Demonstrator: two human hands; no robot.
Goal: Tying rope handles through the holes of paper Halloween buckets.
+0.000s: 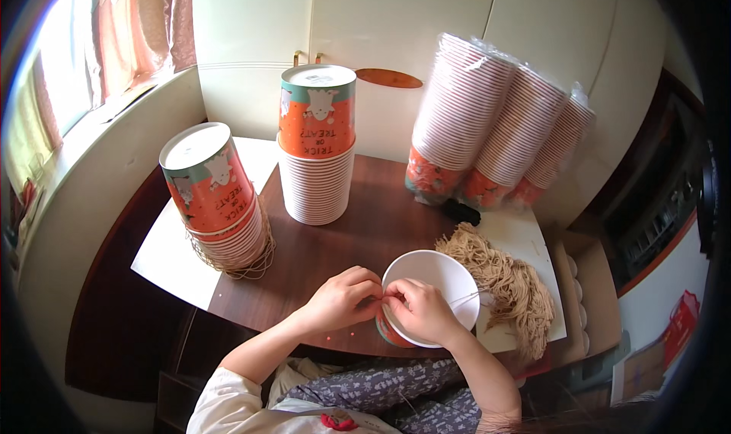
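Note:
A white-lined paper bucket (pixel 430 261) with an orange printed outside stands at the table's near edge in front of me. At its left rim my left hand (pixel 346 293) and my right hand (pixel 417 309) meet, fingertips pinched close together. A thin pale string (pixel 464 299) crosses the bucket's mouth from my right hand toward a heap of tan strings (pixel 499 282) on the right. My right fingers appear closed on that string. What my left fingertips pinch is too small and covered to make out.
An upside-down stack of printed paper buckets (pixel 317 145) stands at the back; another stack (pixel 217 198), looped with strings at its base, leans at left. Plastic-wrapped bucket stacks (pixel 487 122) stand at back right, beside a black object (pixel 461 212). An open cardboard box (pixel 598 297) sits right of the table.

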